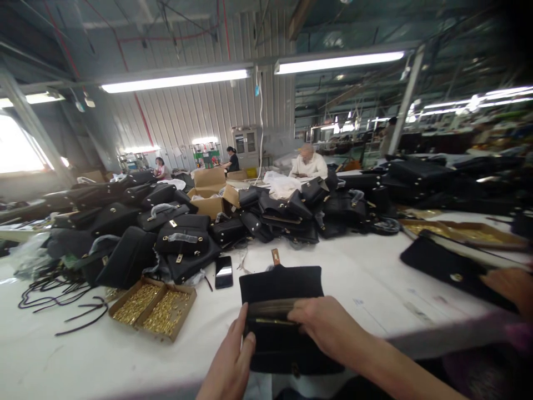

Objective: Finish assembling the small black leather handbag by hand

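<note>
A black handbag (pixel 281 289) lies open on the white table (pixel 83 355) right in front of me, its flap folded back away from me. My left hand (pixel 231 361) presses against the bag's left edge, fingers stretched along it. My right hand (pixel 328 325) reaches across the mouth of the bag, fingers curled on its opening next to a gold zip line (pixel 270 321).
A cardboard tray of gold metal fittings (pixel 154 306) sits left of the bag, a phone (pixel 224 271) behind it. Piles of black handbags (pixel 175 233) cover the back of the table. Loose black cords (pixel 58 294) lie far left. A co-worker's hand (pixel 514 286) holds a bag at right.
</note>
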A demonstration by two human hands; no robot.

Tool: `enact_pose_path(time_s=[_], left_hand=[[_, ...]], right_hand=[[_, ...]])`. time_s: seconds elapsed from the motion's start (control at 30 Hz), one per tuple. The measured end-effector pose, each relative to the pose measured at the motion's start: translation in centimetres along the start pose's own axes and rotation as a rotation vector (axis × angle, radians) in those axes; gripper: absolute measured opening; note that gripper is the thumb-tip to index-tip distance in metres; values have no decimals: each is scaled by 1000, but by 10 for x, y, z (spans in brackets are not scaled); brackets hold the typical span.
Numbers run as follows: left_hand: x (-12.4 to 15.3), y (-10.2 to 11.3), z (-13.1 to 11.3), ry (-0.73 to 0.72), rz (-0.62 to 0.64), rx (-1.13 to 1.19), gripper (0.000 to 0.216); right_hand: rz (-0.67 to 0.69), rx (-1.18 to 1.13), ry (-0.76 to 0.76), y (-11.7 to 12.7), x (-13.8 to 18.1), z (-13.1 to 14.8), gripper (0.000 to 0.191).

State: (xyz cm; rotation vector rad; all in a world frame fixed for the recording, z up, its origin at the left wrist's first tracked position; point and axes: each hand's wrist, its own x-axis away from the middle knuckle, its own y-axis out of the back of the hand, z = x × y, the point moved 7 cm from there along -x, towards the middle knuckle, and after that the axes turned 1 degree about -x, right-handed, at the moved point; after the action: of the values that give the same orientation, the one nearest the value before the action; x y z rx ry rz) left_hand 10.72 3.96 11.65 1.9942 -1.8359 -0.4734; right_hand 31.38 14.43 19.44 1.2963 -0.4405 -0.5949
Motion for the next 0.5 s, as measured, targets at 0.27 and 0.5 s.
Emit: enact_pose_path(time_s=[0.27, 0.5], left_hand=[[-1, -12, 6, 7, -8, 51, 73], [5, -13, 12, 17, -72, 31, 73]], right_hand=[[-106, -7, 98, -6, 4, -17, 39], [-106, 109, 333, 8, -7, 4, 28]])
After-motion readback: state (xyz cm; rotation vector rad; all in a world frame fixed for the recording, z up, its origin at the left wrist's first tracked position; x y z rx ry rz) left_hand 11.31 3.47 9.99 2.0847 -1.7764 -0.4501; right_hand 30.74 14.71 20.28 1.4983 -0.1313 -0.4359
